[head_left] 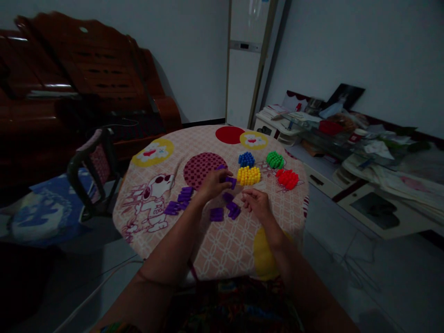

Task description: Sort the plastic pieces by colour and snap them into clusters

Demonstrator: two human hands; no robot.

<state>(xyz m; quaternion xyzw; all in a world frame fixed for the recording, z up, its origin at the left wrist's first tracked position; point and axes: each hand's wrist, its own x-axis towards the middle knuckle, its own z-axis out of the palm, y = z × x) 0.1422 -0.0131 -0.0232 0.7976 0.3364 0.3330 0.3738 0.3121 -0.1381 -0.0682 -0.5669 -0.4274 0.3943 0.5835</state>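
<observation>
My left hand (214, 184) is closed round a purple plastic piece (230, 181) near the middle of the round table (208, 249). My right hand (255, 201) rests on the cloth just right of it, fingers curled, beside loose purple pieces (233, 209). More purple pieces (180, 200) lie in a row to the left of my left hand. Beyond my hands sit sorted clusters: yellow (249, 175), blue (246, 159), green (275, 160) and red (287, 179).
A patterned cloth with a cartoon dog (152, 199) covers the table. A small chair (90, 171) stands at the left, a dark wooden sofa (69, 88) behind it. A low cabinet (347, 152) piled with clutter runs along the right wall.
</observation>
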